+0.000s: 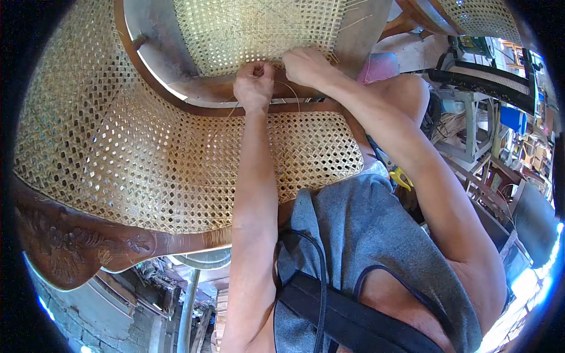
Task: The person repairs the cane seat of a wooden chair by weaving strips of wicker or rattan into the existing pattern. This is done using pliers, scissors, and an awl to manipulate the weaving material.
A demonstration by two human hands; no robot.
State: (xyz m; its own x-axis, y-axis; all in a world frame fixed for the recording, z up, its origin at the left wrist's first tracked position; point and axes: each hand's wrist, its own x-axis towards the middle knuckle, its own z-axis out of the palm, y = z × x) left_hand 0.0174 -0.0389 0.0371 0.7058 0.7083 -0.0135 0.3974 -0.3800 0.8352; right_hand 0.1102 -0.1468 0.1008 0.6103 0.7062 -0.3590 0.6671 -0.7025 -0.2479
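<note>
A: Two hands in the head view. Where are they?
B: Both are at the wooden rail [206,89] under the upper woven panel [253,29]. The left hand [254,85] is clenched, pinching a thin cane strand [294,94] that loops out just beside it.
A: And the other?
B: The right hand [306,66] curls its fingers at the panel's edge, touching the weave. I cannot tell what they grip.
A: Nearer the body?
B: A wide cane sheet [147,159], bordered by a carved wooden piece [70,241].
</note>
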